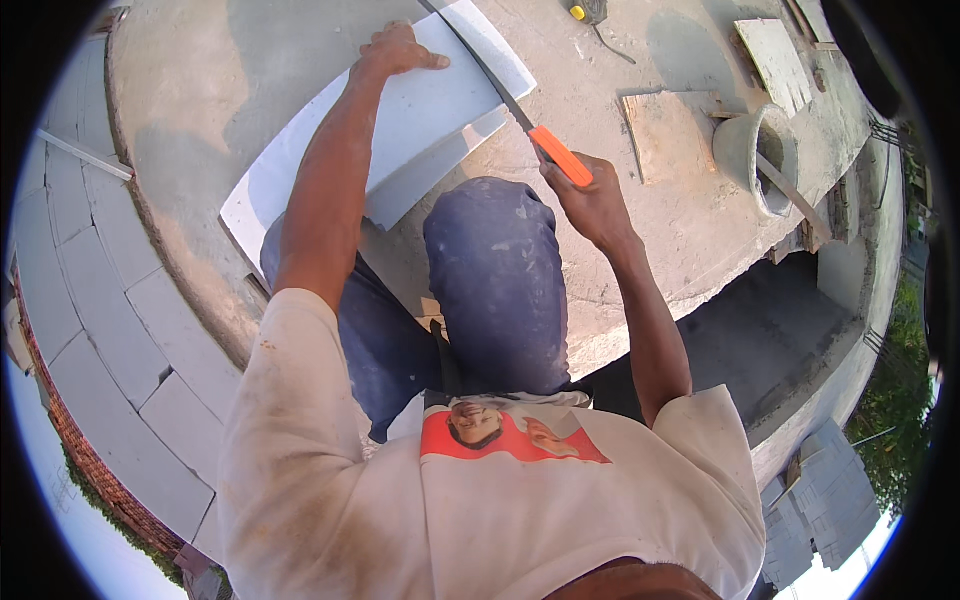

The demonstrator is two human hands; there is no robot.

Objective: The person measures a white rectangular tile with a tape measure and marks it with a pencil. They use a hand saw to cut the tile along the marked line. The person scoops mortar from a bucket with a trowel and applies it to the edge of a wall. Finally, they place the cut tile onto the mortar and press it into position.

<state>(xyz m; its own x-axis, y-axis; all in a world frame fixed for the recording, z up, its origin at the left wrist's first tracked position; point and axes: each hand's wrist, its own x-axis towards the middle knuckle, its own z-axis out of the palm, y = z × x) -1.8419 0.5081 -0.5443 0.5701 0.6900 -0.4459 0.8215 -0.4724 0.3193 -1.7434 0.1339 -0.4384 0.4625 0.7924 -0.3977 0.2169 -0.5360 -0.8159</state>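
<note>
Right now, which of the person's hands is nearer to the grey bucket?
Right. The right hand, holding the orange-handled handsaw, is left of the grey bucket, apart from it; the left hand is farther left, on the white block.

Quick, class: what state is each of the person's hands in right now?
Left hand: open, thumb spread, resting on the pale block.
Right hand: closed, holding the saw's orange handle.
</note>
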